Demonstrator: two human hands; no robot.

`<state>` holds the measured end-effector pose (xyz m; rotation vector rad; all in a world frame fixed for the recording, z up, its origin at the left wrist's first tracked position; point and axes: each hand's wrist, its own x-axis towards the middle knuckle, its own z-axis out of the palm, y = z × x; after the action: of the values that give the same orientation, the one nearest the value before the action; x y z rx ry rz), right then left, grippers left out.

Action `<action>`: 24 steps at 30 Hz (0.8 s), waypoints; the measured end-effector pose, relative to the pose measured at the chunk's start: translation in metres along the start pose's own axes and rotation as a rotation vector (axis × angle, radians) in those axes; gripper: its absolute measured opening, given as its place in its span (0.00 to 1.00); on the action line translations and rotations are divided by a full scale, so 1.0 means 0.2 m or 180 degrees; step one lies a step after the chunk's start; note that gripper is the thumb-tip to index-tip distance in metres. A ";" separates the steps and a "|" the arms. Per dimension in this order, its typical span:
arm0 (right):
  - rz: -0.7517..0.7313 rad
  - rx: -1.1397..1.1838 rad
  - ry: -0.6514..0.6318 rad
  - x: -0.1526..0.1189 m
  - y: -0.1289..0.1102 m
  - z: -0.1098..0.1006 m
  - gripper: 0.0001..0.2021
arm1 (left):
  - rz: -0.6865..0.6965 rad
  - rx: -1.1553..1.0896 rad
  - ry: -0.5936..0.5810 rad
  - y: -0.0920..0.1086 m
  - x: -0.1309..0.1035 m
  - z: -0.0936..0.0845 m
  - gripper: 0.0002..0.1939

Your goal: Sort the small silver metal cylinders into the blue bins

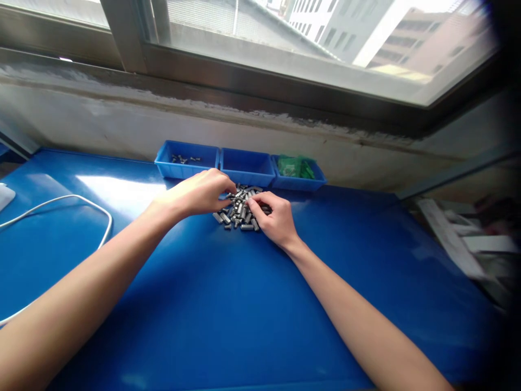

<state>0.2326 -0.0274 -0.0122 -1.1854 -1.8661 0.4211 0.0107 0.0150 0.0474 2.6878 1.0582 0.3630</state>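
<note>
a window [244,70] in a dull metal frame rises behind the blue table [228,304], whose far edge runs along a pale, scuffed wall [122,119]. three blue trays stand side by side at the middle of that far edge: left tray [185,171], middle tray [246,177] and right tray [301,183]. both bare hands reach in from the near edge to one heap. the left hand [205,191] comes at its left side, thumb and forefinger curved and a little apart; i cannot tell whether a piece sits between the tips. the right hand [279,217] rests at its right side, thumb and forefinger drawn close together, and whether they pinch anything is hidden. a white cord [91,203] loops near the left edge and meets the left forearm. the heap of metal pieces [243,215] lies just in front of the middle tray. green bags [293,167] fill the right tray; a few small screws [182,159] lie in the left one.
</note>
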 end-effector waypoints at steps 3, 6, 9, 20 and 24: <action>-0.0007 0.0008 0.0012 0.00 0.00 0.00 0.08 | -0.0063 0.0043 -0.0161 -0.01 0.00 0.04 0.14; -0.0010 -0.0004 0.0011 0.00 -0.01 0.00 0.08 | -0.0164 0.0092 -0.0202 0.00 0.01 0.05 0.13; -0.0011 -0.0027 0.0012 0.00 -0.02 -0.01 0.08 | -0.0236 0.0188 -0.0130 0.02 0.01 0.05 0.11; -0.0006 -0.0007 0.0020 0.00 0.00 0.00 0.08 | -0.0243 0.0129 0.0275 -0.01 0.02 0.10 0.15; 0.0003 -0.0008 0.0012 0.00 -0.01 0.00 0.08 | -0.0353 -0.0654 0.0615 -0.01 0.03 0.07 0.13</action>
<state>0.2325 -0.0281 -0.0109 -1.1878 -1.8633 0.4169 0.0177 0.0177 0.0349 2.4393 1.1474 0.6819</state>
